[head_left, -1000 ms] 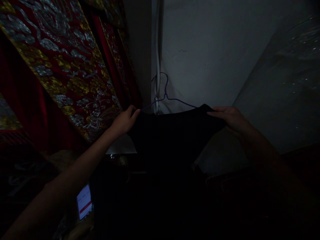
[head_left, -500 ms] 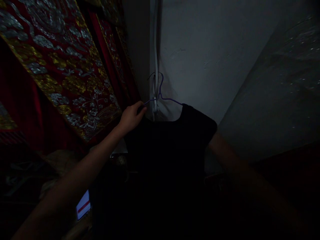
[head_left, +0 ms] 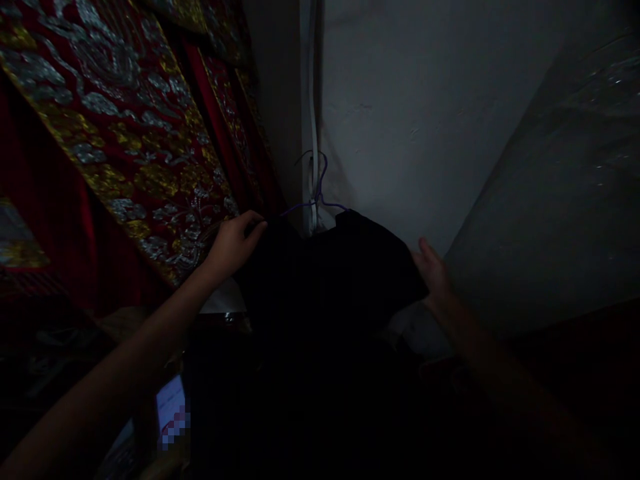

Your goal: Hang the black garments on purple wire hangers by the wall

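Observation:
A black short-sleeved top (head_left: 325,287) hangs on a thin purple wire hanger (head_left: 324,173), its hook up by a pale cord or pipe. My left hand (head_left: 235,243) is closed on the top's left shoulder, thumb and fingers pinching the cloth. At the right sleeve's outer edge, my right hand (head_left: 434,270) grips the cloth with its thumb pointing up. Some of its fingers are hidden behind the sleeve. Folds of the dark fabric are hard to make out in the dim light.
A red cloth with gold and silver embroidery (head_left: 135,147) hangs at the left. Behind the hanger, a white vertical cord (head_left: 313,100) runs down the pale wall (head_left: 410,100). Clear plastic sheeting (head_left: 565,187) covers the right side. A lit phone screen (head_left: 171,403) shows at lower left.
My right hand has come into sight at the sleeve's edge, after being hidden by the sleeve. My left hand has moved left and slightly down along the shoulder. The neckline now looks narrower.

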Tool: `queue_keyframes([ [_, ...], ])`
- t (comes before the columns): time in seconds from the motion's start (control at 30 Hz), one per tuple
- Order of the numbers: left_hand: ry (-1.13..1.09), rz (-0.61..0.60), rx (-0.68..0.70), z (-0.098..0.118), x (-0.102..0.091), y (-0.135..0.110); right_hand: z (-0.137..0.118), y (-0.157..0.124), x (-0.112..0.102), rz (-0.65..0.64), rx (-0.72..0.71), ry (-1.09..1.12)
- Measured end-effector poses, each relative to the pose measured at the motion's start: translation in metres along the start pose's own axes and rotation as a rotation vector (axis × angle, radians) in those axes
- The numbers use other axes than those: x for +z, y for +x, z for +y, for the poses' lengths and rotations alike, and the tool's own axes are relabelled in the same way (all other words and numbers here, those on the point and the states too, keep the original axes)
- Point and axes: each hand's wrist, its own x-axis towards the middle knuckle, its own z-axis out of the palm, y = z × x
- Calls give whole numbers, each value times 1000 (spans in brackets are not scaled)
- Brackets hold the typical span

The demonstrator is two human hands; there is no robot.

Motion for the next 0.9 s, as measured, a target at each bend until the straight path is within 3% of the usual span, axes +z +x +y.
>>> queue_keyframes([
  [0.1,-18,75,34,4,8,4,-16,-1,-4,-122,195,176],
  [0.17,-24,141,90,15,12,8,-34,2,-5,-141,250,230],
  [0.27,-32,206,204,36,7,12,-61,5,-9,-29,254,257],
  [0.33,-94,185,230,49,-5,9,-79,-1,-16,78,288,236],
  [0.43,-386,56,89,65,-24,-5,-106,-31,-26,157,288,122],
  [0.5,-690,-94,-99,75,-29,-20,-126,-61,-26,24,215,21],
  [0.53,-847,-169,-201,80,-29,-29,-136,-77,-23,-133,185,-22],
  [0.57,-991,-231,-306,85,-26,-39,-145,-92,-20,-304,131,-46],
  [0.67,-1280,-354,-622,98,-16,-69,-157,-119,-1,-1027,-5,-75],
  [0.73,-1335,-464,-773,100,-14,-85,-149,-120,13,-1344,-81,-61],
  [0.77,-1336,-539,-809,100,-16,-91,-140,-116,19,-1386,-113,-59],
  [0.8,-1326,-636,-817,99,-20,-96,-127,-110,25,-1349,-133,-67],
  [0.9,-1198,-1035,-722,95,-41,-102,-80,-85,34,-965,-163,-114],
])
